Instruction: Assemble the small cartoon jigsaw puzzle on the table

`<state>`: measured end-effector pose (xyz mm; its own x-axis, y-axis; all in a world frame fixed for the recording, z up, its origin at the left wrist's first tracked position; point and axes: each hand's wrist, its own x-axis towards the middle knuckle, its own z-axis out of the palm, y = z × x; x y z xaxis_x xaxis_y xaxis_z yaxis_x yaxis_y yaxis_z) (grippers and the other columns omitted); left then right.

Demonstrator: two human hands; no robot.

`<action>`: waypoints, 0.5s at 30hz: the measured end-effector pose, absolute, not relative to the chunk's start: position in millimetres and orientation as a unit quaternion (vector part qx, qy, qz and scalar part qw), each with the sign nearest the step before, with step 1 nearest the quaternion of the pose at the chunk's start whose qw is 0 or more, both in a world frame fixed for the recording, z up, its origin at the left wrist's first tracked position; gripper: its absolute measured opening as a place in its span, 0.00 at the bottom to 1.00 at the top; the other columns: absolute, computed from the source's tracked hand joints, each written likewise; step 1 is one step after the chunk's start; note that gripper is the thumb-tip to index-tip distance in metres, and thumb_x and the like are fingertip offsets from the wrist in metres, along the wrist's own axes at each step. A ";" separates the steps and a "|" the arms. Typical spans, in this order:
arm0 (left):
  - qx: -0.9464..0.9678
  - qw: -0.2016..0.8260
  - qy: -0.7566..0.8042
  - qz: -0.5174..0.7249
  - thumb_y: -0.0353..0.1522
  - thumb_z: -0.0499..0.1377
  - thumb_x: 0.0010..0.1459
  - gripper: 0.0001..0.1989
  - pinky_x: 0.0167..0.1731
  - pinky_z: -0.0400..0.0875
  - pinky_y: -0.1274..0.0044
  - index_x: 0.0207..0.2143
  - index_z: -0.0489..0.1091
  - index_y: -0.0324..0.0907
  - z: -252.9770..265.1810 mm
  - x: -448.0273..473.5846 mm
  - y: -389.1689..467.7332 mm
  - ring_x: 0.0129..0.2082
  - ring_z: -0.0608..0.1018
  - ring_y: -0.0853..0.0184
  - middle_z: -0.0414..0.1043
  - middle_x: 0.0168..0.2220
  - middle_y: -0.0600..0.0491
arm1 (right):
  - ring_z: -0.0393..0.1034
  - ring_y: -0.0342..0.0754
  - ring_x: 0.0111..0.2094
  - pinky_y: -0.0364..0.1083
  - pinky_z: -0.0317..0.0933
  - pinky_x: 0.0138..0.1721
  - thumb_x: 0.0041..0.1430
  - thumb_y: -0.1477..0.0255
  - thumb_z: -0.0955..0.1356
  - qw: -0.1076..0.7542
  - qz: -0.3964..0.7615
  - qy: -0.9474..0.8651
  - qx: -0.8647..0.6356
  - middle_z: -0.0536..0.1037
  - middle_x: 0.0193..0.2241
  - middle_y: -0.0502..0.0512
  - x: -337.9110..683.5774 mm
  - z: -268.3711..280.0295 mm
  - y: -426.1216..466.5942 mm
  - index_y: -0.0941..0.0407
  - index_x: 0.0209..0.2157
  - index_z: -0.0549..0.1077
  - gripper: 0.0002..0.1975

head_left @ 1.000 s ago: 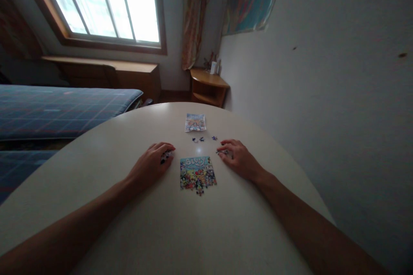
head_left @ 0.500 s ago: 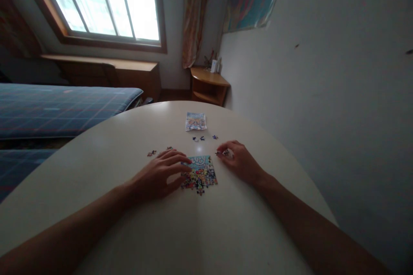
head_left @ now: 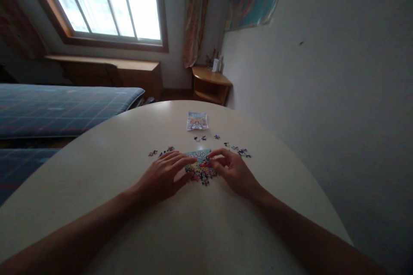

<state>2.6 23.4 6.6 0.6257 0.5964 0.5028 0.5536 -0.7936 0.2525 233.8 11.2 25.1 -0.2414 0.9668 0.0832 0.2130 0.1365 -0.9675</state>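
Note:
A partly assembled jigsaw puzzle (head_left: 198,173) lies on the table in front of me, light blue at its far side and many-coloured nearer me. My left hand (head_left: 165,174) rests at its left edge, fingers spread and fingertips on or just over it. Over the puzzle's right part, my right hand (head_left: 237,172) pinches a small puzzle piece (head_left: 205,163) between thumb and fingers; the fingertips partly hide it. Loose pieces (head_left: 244,153) lie beyond my right hand. More loose pieces (head_left: 153,153) sit beyond my left hand, some partly covered by it.
A small printed picture sheet (head_left: 197,121) lies toward the far side of the round white table (head_left: 206,232), with a few pieces (head_left: 203,138) in front of it. A bed with a plaid mattress (head_left: 64,109) stands to the left, a wall (head_left: 338,107) to the right.
My right hand has moved left from the loose pieces to over the puzzle, with a piece in its fingertips. The pieces on the right are now uncovered. My left hand stays at the puzzle's left edge.

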 end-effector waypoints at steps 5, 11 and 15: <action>0.860 0.071 0.348 0.365 0.38 0.58 0.64 0.12 0.42 0.75 0.69 0.49 0.69 0.46 3.9 15.7 12.8 0.40 0.80 0.63 0.78 0.41 0.50 | 0.79 0.49 0.36 0.50 0.70 0.38 0.60 0.65 0.69 0.385 0.530 -0.624 -0.426 0.82 0.31 0.54 226.1 27.2 0.3 0.55 0.40 0.69 0.10; 0.853 0.098 0.325 0.395 0.35 0.58 0.64 0.07 0.38 0.75 0.71 0.43 0.71 0.45 6.3 15.6 13.2 0.36 0.80 0.64 0.78 0.37 0.51 | 0.77 0.49 0.35 0.49 0.69 0.36 0.60 0.64 0.69 0.375 0.523 -0.638 -0.422 0.81 0.33 0.54 223.2 27.7 -3.6 0.55 0.40 0.70 0.11; 0.850 0.105 0.324 0.401 0.33 0.59 0.63 0.06 0.38 0.74 0.71 0.42 0.72 0.44 6.6 15.5 13.3 0.37 0.79 0.65 0.78 0.37 0.51 | 0.77 0.48 0.34 0.47 0.68 0.34 0.60 0.64 0.69 0.374 0.499 -0.656 -0.425 0.81 0.33 0.54 223.9 27.7 -2.9 0.56 0.40 0.71 0.11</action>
